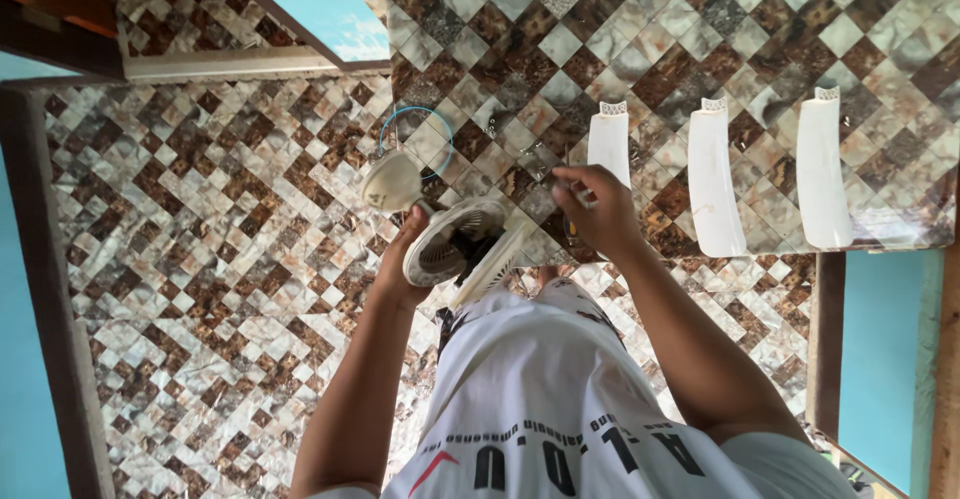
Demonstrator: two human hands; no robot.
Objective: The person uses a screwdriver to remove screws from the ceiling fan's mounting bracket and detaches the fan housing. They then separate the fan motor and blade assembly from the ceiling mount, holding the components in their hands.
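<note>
Here, left hand (pixel 400 259) gripping white fan motor housing (pixel 452 242) above tiled floor (pixel 200 259); right hand (pixel 592 209) pinched on small tool (pixel 583 197), exact kind unclear. Three white blades (pixel 715 174) lying far right. Risk: housing slipping and dropping, given one-hand hold.

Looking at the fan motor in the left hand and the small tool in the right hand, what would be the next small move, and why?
Probably bring the right hand with its small tool down to the fan motor. The left hand holds the motor steady, one blade seems attached, and three loose blades lie on the raised tiled surface. What the tool is cannot be told.
</note>
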